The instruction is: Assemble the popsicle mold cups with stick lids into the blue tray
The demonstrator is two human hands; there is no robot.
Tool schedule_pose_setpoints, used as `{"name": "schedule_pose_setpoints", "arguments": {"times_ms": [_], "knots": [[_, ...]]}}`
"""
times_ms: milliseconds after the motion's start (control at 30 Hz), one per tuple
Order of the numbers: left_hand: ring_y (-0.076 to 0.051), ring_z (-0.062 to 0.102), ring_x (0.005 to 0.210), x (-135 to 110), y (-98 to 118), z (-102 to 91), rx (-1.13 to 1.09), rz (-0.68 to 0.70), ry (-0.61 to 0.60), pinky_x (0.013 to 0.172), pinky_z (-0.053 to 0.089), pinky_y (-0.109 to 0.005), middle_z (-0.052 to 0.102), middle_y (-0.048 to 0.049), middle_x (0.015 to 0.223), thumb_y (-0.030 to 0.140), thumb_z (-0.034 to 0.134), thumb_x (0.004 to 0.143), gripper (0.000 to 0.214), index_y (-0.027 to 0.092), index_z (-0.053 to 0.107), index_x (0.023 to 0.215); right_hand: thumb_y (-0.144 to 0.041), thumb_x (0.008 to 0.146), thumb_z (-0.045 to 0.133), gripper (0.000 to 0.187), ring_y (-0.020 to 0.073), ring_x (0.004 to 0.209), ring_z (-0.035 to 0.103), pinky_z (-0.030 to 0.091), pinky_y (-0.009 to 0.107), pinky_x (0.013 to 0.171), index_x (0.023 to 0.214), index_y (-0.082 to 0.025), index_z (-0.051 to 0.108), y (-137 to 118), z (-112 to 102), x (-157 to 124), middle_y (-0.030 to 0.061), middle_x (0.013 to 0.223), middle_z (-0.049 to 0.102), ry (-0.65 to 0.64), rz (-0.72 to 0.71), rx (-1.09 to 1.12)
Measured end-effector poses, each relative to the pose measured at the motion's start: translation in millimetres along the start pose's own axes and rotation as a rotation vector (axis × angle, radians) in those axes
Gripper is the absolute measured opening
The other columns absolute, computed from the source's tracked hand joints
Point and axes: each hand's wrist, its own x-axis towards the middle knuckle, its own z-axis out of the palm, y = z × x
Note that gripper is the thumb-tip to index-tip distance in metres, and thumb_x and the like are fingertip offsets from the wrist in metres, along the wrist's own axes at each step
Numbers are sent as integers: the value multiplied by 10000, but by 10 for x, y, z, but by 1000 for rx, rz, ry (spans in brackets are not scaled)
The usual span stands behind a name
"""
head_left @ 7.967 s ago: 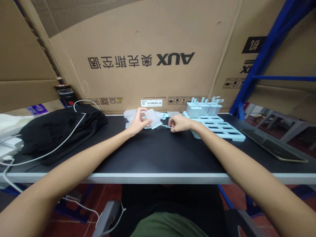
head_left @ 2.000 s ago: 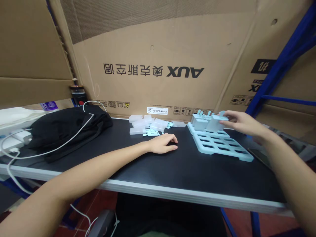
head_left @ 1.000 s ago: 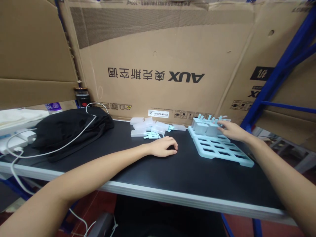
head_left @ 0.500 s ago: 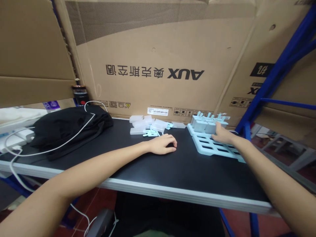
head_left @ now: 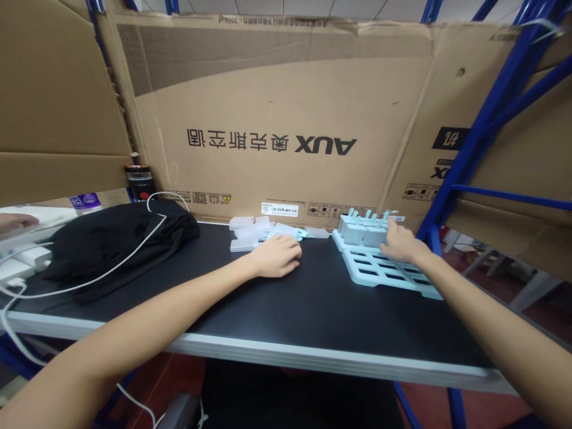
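Note:
A pale blue tray [head_left: 379, 275] with rectangular slots lies on the black table [head_left: 277, 298]. Several translucent capped moulds [head_left: 360, 232] stand in its far row. My right hand [head_left: 400, 243] rests on the rightmost of these, fingers laid over it. My left hand [head_left: 276, 256] lies palm down on the table with loosely curled fingers, just in front of a heap of loose translucent mould pieces [head_left: 252, 231] and small blue sticks [head_left: 302, 233]. Nothing shows inside the left hand.
A black garment [head_left: 111, 244] with a white cable [head_left: 89, 268] over it lies at the left. A dark can [head_left: 139, 182] stands behind it. Large cardboard boxes [head_left: 277, 119] wall the back. Blue shelving posts [head_left: 478, 131] rise at the right. Another person's fingers [head_left: 13, 221] show at far left.
The right hand pressed a mould into the tray's far row and stays on it. The left hand slid slightly toward the loose pieces. The view tilted up.

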Motion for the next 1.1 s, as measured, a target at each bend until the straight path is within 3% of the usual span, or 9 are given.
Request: {"name": "schedule_pose_setpoints", "arguments": {"times_ms": [100, 167, 300, 500, 667, 800, 900, 1000, 1100], "knots": [[-290, 519, 1112, -76, -237, -73, 138, -199, 91, 950, 410, -434, 590, -116, 1151, 368, 434, 949, 264, 188, 574, 1081, -308, 894, 394, 599, 405, 1188, 482, 415, 456, 933, 1402, 5, 343, -159, -216, -72, 299, 1259, 507, 312, -29, 4], [-292, 511, 1129, -113, -374, -62, 170, -290, 101, 976, 395, -452, 602, -113, 1134, 384, 430, 947, 288, 185, 576, 1097, -273, 902, 381, 419, 347, 1130, 511, 409, 420, 948, 1237, -60, 516, -400, -318, -74, 233, 1160, 566, 356, -180, 27], [-286, 511, 1165, -135, -471, 34, 180, -357, 67, 1024, 368, -464, 615, -114, 1164, 372, 434, 940, 301, 185, 590, 1116, -255, 884, 418, 281, 298, 1061, 532, 423, 381, 914, 1054, -125, 600, -1057, -264, 64, 184, 1091, 603, 190, -481, 1], [-292, 526, 1177, -129, -391, 95, 182, -332, 50, 1012, 384, -445, 620, -124, 1208, 380, 443, 934, 346, 189, 575, 1189, -270, 837, 495, 447, 310, 1235, 455, 442, 400, 925, 1270, -168, 547, -1700, 45, 460, 147, 1294, 573, -4, -616, -12], [-296, 538, 1153, -131, -379, 108, 180, -341, 34, 995, 390, -442, 625, -127, 1198, 372, 444, 931, 330, 190, 580, 1170, -343, 805, 565, 477, 349, 1260, 437, 437, 451, 953, 1248, -170, 597, -1778, 115, 687, 171, 1319, 536, -110, -592, -18], [-301, 545, 1133, -125, -362, 113, 185, -332, 40, 981, 401, -442, 618, -130, 1195, 370, 439, 931, 331, 182, 582, 1163, -333, 737, 624, 657, 371, 1277, 431, 454, 454, 937, 1352, -132, 508, -1678, 160, 777, 206, 1338, 504, -204, -486, -37], [-305, 542, 1145, -120, -347, 115, 179, -323, 44, 982, 403, -444, 610, -135, 1196, 374, 447, 928, 329, 181, 578, 1159, -293, 705, 637, 672, 357, 1248, 471, 467, 451, 924, 1349, -146, 513, -1587, 186, 785, 183, 1319, 535, -250, -471, -56], [-308, 544, 1148, -119, -337, 121, 178, -326, 41, 983, 405, -445, 609, -136, 1190, 373, 460, 921, 322, 178, 579, 1148, -351, 679, 672, 639, 361, 1269, 455, 461, 445, 940, 1284, -171, 573, -1550, 140, 753, 160, 1325, 538, -259, -490, -68], [-305, 553, 1129, -122, -329, 128, 187, -329, 42, 970, 414, -441, 608, -136, 1185, 366, 463, 918, 321, 173, 577, 1148, -389, 645, 714, 629, 341, 1164, 550, 485, 396, 881, 1219, -150, 620, -1592, -24, 708, 167, 1260, 577, -307, -499, -84]]}}
